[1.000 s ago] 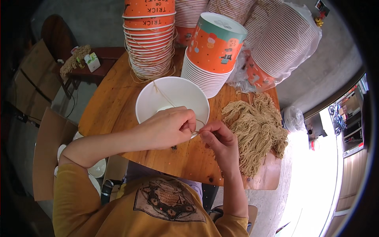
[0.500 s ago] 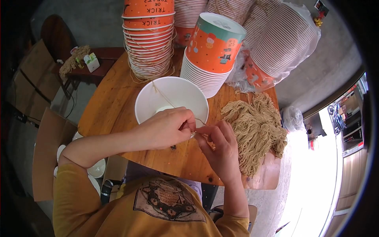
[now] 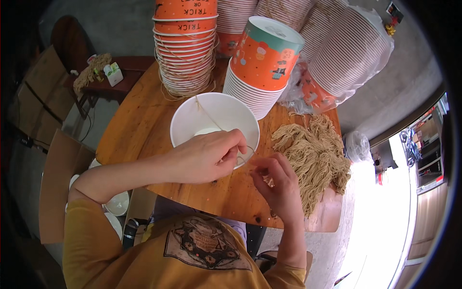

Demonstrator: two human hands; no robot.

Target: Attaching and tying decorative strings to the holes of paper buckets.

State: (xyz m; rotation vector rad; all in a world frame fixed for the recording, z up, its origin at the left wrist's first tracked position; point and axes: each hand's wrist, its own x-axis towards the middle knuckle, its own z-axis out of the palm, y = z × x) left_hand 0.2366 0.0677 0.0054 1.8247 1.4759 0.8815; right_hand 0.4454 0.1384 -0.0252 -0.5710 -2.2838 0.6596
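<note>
A white-lined paper bucket point(image 3: 185, 118) stands tilted on the wooden table in front of me. Thin tan twine point(image 3: 208, 114) runs from its far rim across the mouth toward the near right rim, where it makes a small loop. My left hand point(image 3: 211, 153) reaches over the bucket with curled fingers closed on the twine by that rim; the fingertips are partly hidden. Just right of the loop is my right hand point(image 3: 281, 185), its thumb and forefinger slightly apart and nothing visible between them.
A heap of cut twine point(image 3: 315, 161) lies at the table's right. Behind the bucket are an orange bucket stack with twine handles point(image 3: 186, 60), an upside-down stack point(image 3: 264, 58) and plastic-wrapped stacks point(image 3: 346, 53). A cardboard box point(image 3: 60, 188) with white buckets stands lower left.
My right hand has drawn away from the left, rightward and slightly down, and its fingers have parted. A twine loop now shows between the hands. The view has shifted slightly.
</note>
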